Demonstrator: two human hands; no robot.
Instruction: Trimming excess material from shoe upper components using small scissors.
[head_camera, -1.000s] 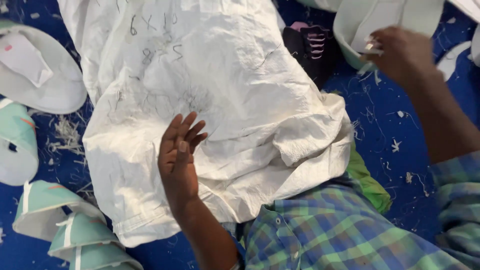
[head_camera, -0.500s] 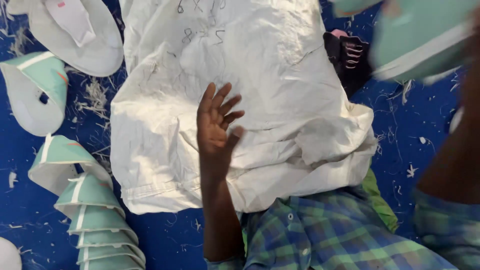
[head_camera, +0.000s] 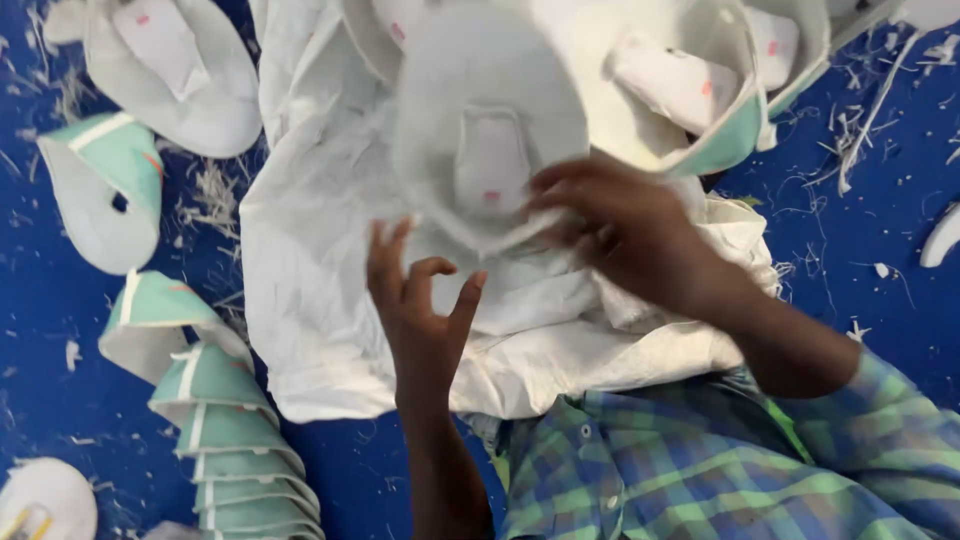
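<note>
Head view, from the left edge: a white cup-shaped piece (head_camera: 190, 90) lies open side up on the blue floor (head_camera: 60, 330), with a green-and-white folded piece (head_camera: 105, 190) just below it. Lower down, a nested stack of green pieces (head_camera: 225, 440) runs toward the bottom edge, and a round white piece (head_camera: 45, 500) sits in the bottom-left corner. Pale shavings are scattered over the floor.

At the middle, a crumpled white sack (head_camera: 320, 290) covers the person's lap. The left hand (head_camera: 420, 310) is raised over the sack, fingers spread and loosely curled, holding nothing, just below a blurred white moulded cup (head_camera: 485, 130). That cup hangs over the upper part of the sack, and the right hand (head_camera: 625, 235) grips its lower right rim with bent fingers.

Further right, a green-edged white cup (head_camera: 700, 90) lies near the top. A plaid shirt (head_camera: 700, 470) fills the bottom right.
</note>
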